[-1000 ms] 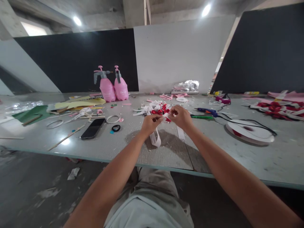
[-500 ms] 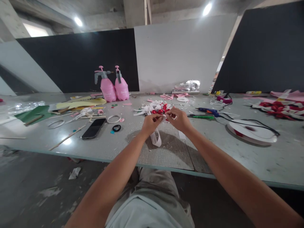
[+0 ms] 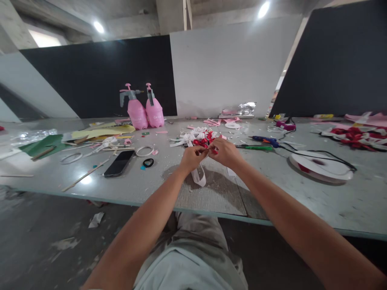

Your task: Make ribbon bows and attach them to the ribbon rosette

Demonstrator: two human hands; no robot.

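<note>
Now I see my left hand (image 3: 191, 158) and right hand (image 3: 225, 153) both pinching the looped white ribbon strip (image 3: 199, 176) above the grey table (image 3: 127, 186).

Left hand (image 3: 191, 158) and right hand (image 3: 226, 153) pinched together.

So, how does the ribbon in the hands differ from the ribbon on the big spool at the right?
The ribbon in the hands is a loose white loop hanging below the left hand and right hand, with a red bit at the fingertips. The ribbon on the spool is wound up, lies flat on the table, and nobody touches it. Both show white and red.
</note>
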